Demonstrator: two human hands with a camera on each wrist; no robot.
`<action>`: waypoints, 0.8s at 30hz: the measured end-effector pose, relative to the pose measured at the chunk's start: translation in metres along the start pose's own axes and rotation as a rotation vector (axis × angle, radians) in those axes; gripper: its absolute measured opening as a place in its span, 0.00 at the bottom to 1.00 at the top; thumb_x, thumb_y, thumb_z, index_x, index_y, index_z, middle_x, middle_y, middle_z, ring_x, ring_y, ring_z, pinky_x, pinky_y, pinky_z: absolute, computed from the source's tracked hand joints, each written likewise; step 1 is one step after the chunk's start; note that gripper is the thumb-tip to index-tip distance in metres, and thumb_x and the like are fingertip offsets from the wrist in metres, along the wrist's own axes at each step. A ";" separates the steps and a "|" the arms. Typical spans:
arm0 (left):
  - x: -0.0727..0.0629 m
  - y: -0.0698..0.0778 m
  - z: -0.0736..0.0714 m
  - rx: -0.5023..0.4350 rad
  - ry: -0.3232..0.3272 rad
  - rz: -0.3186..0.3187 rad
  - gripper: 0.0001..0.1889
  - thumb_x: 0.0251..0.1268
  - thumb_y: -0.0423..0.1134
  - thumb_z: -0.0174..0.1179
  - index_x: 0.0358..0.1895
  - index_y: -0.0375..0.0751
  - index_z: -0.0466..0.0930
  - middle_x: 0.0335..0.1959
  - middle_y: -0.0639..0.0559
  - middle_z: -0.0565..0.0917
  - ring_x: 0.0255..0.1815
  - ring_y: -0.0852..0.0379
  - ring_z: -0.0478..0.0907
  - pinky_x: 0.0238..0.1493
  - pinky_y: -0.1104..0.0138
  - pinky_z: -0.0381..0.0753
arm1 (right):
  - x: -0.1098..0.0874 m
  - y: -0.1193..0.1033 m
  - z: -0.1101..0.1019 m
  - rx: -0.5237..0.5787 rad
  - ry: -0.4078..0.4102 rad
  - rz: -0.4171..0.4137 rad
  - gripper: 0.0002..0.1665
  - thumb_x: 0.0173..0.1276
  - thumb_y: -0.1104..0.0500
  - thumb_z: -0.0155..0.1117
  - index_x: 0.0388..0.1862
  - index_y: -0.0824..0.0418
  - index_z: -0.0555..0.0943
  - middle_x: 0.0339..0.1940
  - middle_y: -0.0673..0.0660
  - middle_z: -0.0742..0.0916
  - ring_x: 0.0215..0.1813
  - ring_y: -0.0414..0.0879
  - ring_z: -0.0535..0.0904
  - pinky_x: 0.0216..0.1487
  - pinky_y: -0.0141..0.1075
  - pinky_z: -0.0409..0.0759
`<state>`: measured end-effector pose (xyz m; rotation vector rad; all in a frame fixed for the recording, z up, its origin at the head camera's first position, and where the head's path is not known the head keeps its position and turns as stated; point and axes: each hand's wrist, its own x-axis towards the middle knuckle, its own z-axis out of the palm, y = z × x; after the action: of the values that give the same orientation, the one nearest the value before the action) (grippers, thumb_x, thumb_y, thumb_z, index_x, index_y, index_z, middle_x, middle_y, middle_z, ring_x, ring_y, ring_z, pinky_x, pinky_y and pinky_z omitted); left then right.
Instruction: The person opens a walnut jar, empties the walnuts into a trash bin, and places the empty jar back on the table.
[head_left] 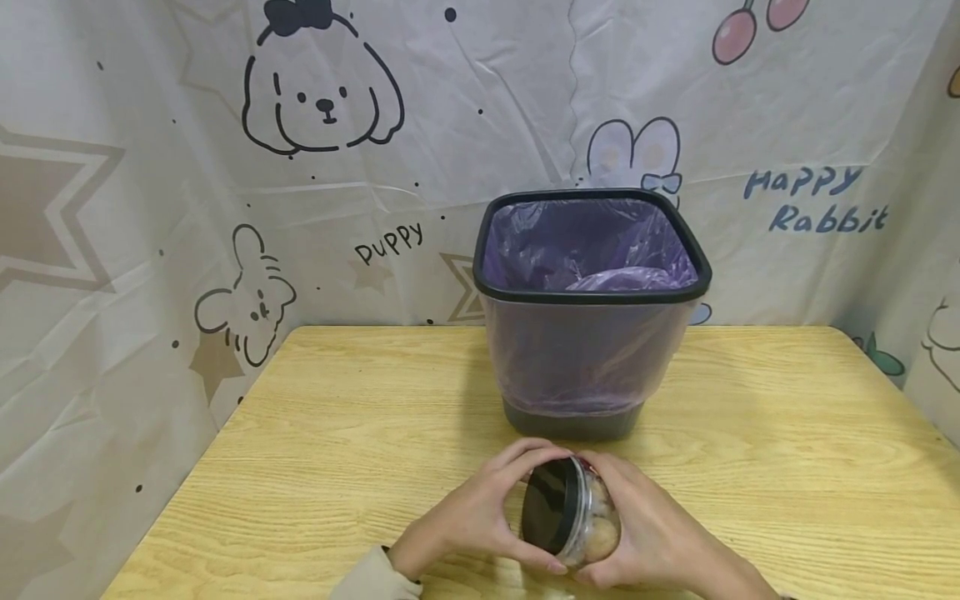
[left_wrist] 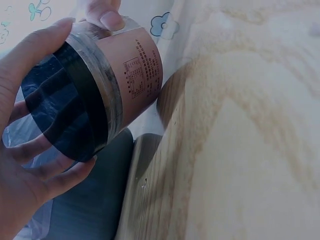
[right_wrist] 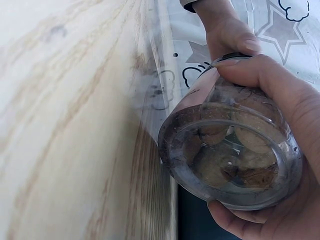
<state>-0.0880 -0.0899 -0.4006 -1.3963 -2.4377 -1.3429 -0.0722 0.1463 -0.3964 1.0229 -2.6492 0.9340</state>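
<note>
A clear jar [head_left: 600,537] with a dark lid [head_left: 551,504] is tipped on its side between both hands, low over the table. My left hand [head_left: 476,508] grips the lid, fingers spread round its rim. From the other side my right hand [head_left: 652,533] holds the jar's body, thumb and fingers curled round it. Round brown pieces [right_wrist: 255,132] show through the clear base in the right wrist view. A pink printed label [left_wrist: 137,70] wraps the body in the left wrist view.
Behind the hands stands a dark bin [head_left: 573,429] lined with a purple bag [head_left: 577,358]. The wooden table [head_left: 337,433] reaches back to a light curtain [head_left: 420,167] printed with cartoon animals and lettering.
</note>
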 end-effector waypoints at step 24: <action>0.000 -0.001 -0.006 -0.058 -0.061 -0.113 0.54 0.39 0.41 0.80 0.74 0.50 0.57 0.70 0.53 0.65 0.67 0.57 0.66 0.55 0.69 0.77 | 0.000 0.000 -0.001 -0.006 -0.016 0.031 0.59 0.32 0.40 0.83 0.64 0.56 0.68 0.54 0.46 0.78 0.52 0.42 0.75 0.46 0.41 0.80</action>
<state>-0.0902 -0.0944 -0.3975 -1.3504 -2.5725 -1.4260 -0.0718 0.1468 -0.3959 0.9954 -2.6864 0.9276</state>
